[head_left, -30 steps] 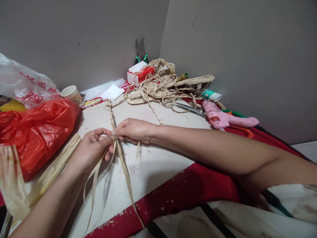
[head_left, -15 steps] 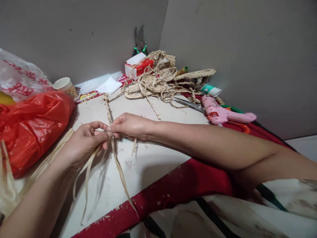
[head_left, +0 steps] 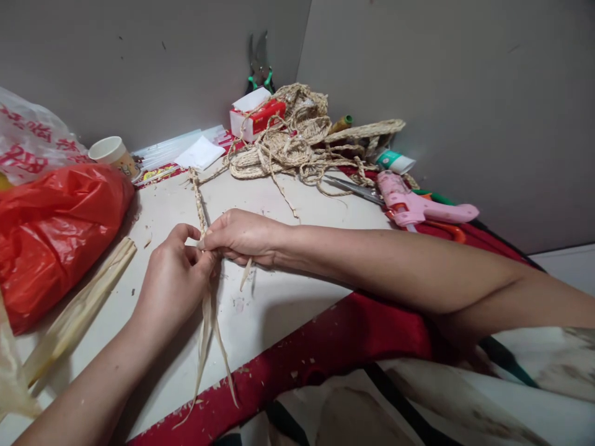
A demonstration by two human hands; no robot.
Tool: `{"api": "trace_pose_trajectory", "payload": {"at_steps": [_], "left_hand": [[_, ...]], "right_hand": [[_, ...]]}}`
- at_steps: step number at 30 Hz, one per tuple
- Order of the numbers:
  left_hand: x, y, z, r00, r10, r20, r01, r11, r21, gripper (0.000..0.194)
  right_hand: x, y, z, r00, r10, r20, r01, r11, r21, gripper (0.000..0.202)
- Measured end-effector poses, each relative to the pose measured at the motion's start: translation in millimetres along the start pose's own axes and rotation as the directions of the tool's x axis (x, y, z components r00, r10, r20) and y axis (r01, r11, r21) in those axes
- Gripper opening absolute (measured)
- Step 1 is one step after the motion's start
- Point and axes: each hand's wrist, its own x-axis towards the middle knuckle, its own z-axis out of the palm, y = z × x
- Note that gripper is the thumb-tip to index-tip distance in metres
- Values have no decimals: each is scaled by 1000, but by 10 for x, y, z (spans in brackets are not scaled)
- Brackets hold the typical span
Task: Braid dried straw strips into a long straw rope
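Observation:
A narrow straw-coloured braid [head_left: 199, 201] runs down the white tabletop to my two hands, which meet at its near end. My right hand [head_left: 237, 238] pinches the braid between thumb and fingers, and a short strand end pokes out below its palm. Pressed close on the other side, my left hand [head_left: 181, 266] has its fingers closed around the plant-fibre strands. Long loose strands [head_left: 207, 334] hang from beneath the hands towards the red cloth edge. The fingertips overlap, so the exact crossing of the strands is hidden.
Braided cord [head_left: 283, 148] lies heaped at the back beside a tissue box [head_left: 263, 121] and pruning shears [head_left: 259, 65]. Scissors [head_left: 353, 188] and a pink glue gun [head_left: 413, 201] are at right. A red bag [head_left: 60, 229], paper cup [head_left: 109, 152] and fibre bundle [head_left: 83, 303] lie left.
My left hand has turned palm-down and moved in against the right hand. The loose strands, spread to the left before, now hang closer together. The view has shifted slightly.

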Motion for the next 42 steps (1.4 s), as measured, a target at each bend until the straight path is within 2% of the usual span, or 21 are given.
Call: {"api": "trace_pose_trajectory", "payload": {"at_steps": [3, 5, 6, 10, 11, 12, 13, 15, 16, 18, 22, 26, 31, 33, 36, 42], "left_hand": [[-7, 4, -60, 997, -25, 75, 30, 997, -76, 32], [16, -15, -160, 984, -61, 167, 85, 986, -145, 38], [37, -33, -213, 981, -71, 178, 102, 980, -170, 38], [131, -117, -305, 995, -96, -24, 83, 943, -323, 28], [148, -127, -284, 993, -119, -26, 99, 912, -399, 26], [158, -132, -251, 991, -135, 24, 130, 867, -481, 23], [163, -133, -211, 983, -138, 119, 181, 815, -550, 19], [163, -131, -136, 939, -124, 320, 305, 727, -616, 14], [161, -133, -111, 918, -117, 379, 345, 705, -619, 15], [160, -147, -93, 898, -126, 421, 380, 703, -601, 19], [174, -188, -116, 925, -116, 362, 309, 786, -536, 21], [189, -199, -107, 935, -104, 339, 267, 835, -480, 20], [205, -200, -73, 911, -158, 382, 341, 809, -479, 24], [209, -198, -66, 903, -168, 395, 358, 803, -477, 24], [214, -197, -59, 897, -175, 407, 378, 780, -498, 22], [213, -233, -35, 911, -175, 373, 361, 778, -515, 21]], "right_hand": [[4, -7, -20, 1000, 9, 13, -9, 1000, 8, 24], [7, -25, -42, 999, 23, 41, -24, 999, 29, 22], [7, -37, -53, 998, 36, 58, -39, 998, 39, 21], [9, -70, -91, 990, 83, 117, -90, 994, 55, 11], [11, -71, -100, 989, 77, 130, -85, 995, 58, 11], [14, -70, -111, 987, 69, 145, -78, 995, 59, 13], [19, -66, -122, 985, 62, 164, -72, 996, 57, 15], [35, -57, -151, 977, 54, 205, -65, 997, 50, 18], [44, -53, -168, 972, 57, 227, -68, 997, 39, 18], [64, -50, -204, 961, 65, 268, -69, 998, 4, 15], [94, -47, -271, 946, 63, 318, -31, 994, -104, 12], [106, -27, -312, 951, 12, 309, 72, 963, -261, 17], [91, -40, -313, 957, -119, 266, 250, 801, -544, 17], [75, -63, -295, 960, -123, 252, 258, 738, -623, 18], [46, -100, -265, 961, -129, 243, 263, 692, -672, 19], [-14, -201, -280, 969, -118, 216, 244, 590, -770, 18]]}}
